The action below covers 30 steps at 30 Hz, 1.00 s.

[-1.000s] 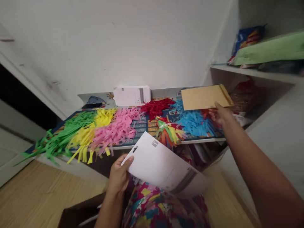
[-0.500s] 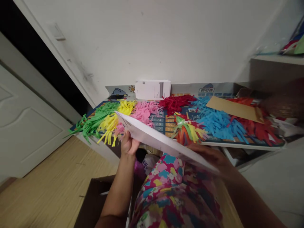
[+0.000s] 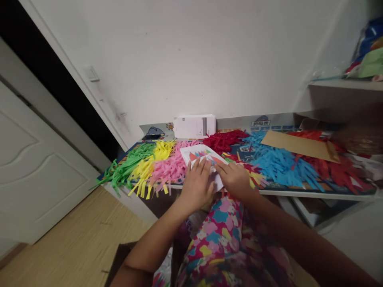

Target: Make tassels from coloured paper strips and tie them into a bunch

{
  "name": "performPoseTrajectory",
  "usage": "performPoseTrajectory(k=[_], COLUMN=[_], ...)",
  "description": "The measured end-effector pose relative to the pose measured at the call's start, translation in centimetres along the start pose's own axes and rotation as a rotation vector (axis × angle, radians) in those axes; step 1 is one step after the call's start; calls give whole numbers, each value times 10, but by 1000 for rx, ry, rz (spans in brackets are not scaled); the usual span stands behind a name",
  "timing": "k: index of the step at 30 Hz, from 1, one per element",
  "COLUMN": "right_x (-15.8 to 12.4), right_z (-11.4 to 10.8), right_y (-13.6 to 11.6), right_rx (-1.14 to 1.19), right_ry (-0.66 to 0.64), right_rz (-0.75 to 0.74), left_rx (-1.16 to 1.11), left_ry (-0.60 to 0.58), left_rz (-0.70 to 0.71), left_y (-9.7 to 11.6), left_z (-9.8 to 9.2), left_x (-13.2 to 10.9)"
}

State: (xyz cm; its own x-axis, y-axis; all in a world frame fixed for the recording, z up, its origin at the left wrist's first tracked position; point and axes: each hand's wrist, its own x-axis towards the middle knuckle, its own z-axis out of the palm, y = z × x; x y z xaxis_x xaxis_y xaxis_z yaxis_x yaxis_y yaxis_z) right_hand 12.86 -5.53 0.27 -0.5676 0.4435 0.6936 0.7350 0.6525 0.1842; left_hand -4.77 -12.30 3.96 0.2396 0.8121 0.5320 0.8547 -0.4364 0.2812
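Observation:
A white sheet of paper (image 3: 194,149) with a colourful print lies over the near edge of the table, folded or bent towards me. My left hand (image 3: 198,181) rests on it with outstretched fingers, pointing away from me. My right hand (image 3: 236,177) has its fingers closed at the sheet's right side; its thumb is hidden. Under and around the paper are pink paper strips (image 3: 169,169) and a bundle of mixed-colour strips (image 3: 255,173).
Green strips (image 3: 134,159), yellow strips (image 3: 163,149), dark red strips (image 3: 224,139), blue strips (image 3: 278,163) and orange-red strips (image 3: 326,169) cover the table. A brown envelope (image 3: 299,145) lies at right. A white stack (image 3: 191,126) and a phone (image 3: 152,137) sit by the wall.
The paper, held up and tilted in both hands before, is now down at the table edge with its print showing. My left hand has moved right and flattened onto it; my right hand has moved left.

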Motion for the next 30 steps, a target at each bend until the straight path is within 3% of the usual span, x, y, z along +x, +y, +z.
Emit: performPoseTrajectory(k=[2, 5, 8, 11, 13, 16, 20, 23, 25, 28, 30], right_x=[3, 7, 7, -1, -9, -17, -14, -13, -21, -41, -54], right_z=[5, 6, 14, 33, 49, 67, 64, 32, 2, -28, -28], right_y=[-5, 8, 42, 64, 60, 44, 54, 84, 92, 67, 33], right_rx=[45, 181, 265, 208, 202, 247, 338, 393, 446, 838, 1116], right_ry=[-45, -103, -123, -384, -573, -622, -514, -349, -164, 252, 367], right_rz=[-21, 6, 309, 599, 612, 604, 635, 667, 715, 758, 743], left_rx=[145, 239, 281, 303, 304, 274, 228, 213, 204, 175, 146], left_ry=[-157, -256, -215, -118, -44, 9, -54, -77, -75, -82, -104], left_rz=[-45, -116, -157, -191, -223, -230, -230, -236, -232, -231, -235], left_y=[-4, -20, -30, -31, -31, -28, -21, -15, -11, -4, 2], left_z=[17, 31, 35, 37, 38, 43, 51, 60, 68, 85, 97], left_x=[5, 14, 16, 18, 22, 32, 43, 46, 48, 51, 54])
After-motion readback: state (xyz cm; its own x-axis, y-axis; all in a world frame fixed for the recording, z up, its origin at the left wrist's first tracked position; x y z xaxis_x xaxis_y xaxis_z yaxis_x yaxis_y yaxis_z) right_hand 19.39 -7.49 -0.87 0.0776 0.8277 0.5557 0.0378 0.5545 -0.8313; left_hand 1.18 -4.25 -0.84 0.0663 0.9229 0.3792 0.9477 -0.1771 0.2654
